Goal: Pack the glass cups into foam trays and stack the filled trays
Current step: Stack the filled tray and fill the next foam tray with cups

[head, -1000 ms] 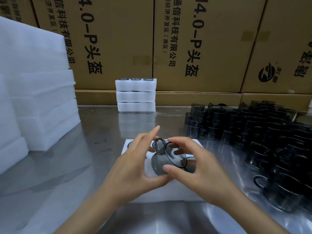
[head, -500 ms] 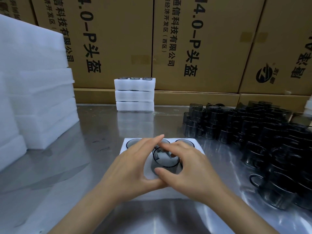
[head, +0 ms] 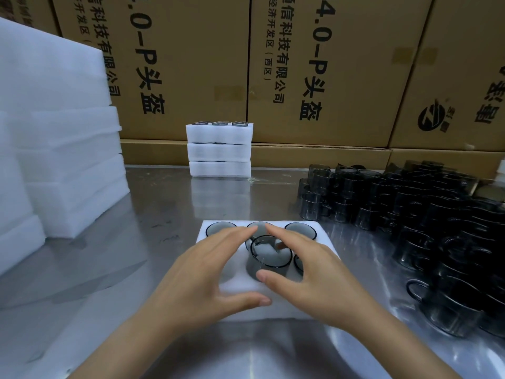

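Two hands are flanking one glass cup (head: 269,255) sitting upright in the foam tray's (head: 322,243) middle pocket: left hand (head: 207,272) and right hand (head: 314,277) relaxed, fingers extended, gripping nothing. Advice: press rim evenly until seated.

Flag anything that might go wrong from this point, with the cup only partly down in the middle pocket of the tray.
1. The glass cup stands proud of the foam tray; stacking now could stress it.
2. The left hand and right hand flank it with relaxed fingers, so uneven pressing might tip it.
3. The loose cups crowd the table's right side; a reach might knock them.
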Demonstrator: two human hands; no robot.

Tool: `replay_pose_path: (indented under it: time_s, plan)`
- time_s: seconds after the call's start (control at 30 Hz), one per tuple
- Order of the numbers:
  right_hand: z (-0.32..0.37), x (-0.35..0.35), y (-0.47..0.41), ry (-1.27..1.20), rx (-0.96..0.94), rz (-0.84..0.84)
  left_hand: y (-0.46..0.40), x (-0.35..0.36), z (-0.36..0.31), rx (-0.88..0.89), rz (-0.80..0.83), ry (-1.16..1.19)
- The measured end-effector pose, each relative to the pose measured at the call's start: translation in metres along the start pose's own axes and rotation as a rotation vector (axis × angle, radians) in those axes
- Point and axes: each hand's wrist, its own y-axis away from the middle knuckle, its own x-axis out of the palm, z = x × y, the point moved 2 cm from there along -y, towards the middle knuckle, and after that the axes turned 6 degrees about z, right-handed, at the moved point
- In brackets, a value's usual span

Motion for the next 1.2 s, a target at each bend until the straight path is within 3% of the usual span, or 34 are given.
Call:
replay_pose_path:
  time_s: [0.17, 0.3, 0.6, 0.83, 1.03, 1.2]
  plan:
    - [0.003, 0.000, 0.010, 0.211, -0.056, 0.024, 0.005, -0.003, -0.010, 0.133, -0.103, -0.208]
    - [-0.001, 0.010, 0.013, 0.475, -0.023, 0.152, 0.012, 0.008, -0.010, 0.152, -0.040, -0.286]
    - [-0.003, 0.012, 0.016, 0.490, -0.015, 0.168, 0.013, 0.010, -0.009, 0.121, -0.006, -0.278]
    - [-0.028, -0.020, -0.010, -0.042, 0.105, -0.141, 0.014, 0.000, 0.004, -0.001, -0.209, 0.099]
    - [-0.086, -0.059, -0.073, 0.161, 0.309, -0.256, 0.012, 0.002, 0.020, -0.182, -0.272, 0.444]
    - [-0.115, -0.071, -0.111, 0.375, 0.400, -0.200, 0.011, 0.006, 0.023, -0.181, -0.278, 0.480]
